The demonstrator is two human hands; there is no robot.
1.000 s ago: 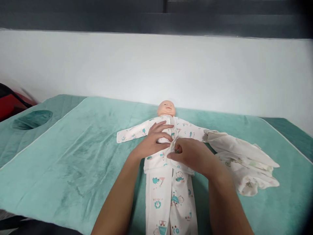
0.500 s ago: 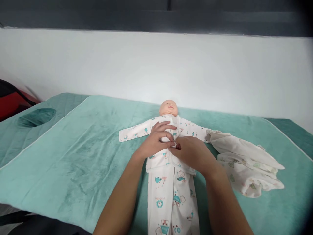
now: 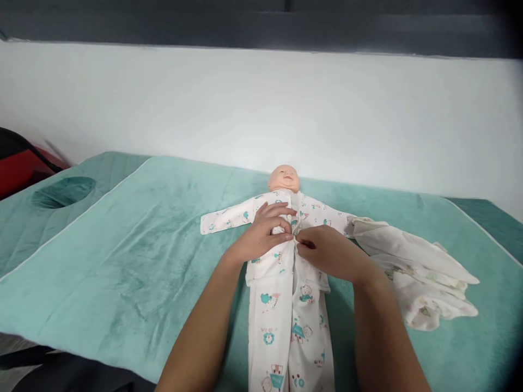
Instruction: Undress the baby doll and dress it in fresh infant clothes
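A baby doll [image 3: 283, 178] lies face up, dressed in a white printed baby shirt [image 3: 265, 268] and matching white printed trousers [image 3: 269, 316]. My left hand [image 3: 267, 228] rests on the chest, thumb and index finger pinching the left edge of the shirt's front opening. Opposite it, my right hand [image 3: 322, 247] is closed, its fingertips pinching the other front edge. The fingertips of both hands meet at the middle of the chest, where the fastening is mostly hidden. Above them the front edges are slightly apart near the neck.
A crumpled white printed garment [image 3: 425, 277] lies at the right, touching the doll's sleeve end. Everything rests on a teal cover [image 3: 134, 256] with a face hole [image 3: 64, 192] at the left. A red and black bag [image 3: 24, 166] stands at the far left, a white wall [image 3: 229, 103] behind.
My right hand has shifted slightly right, its wrist swinging outward, and its fingertips have drawn a little away from the left hand's. The left hand keeps its pinch on the shirt.
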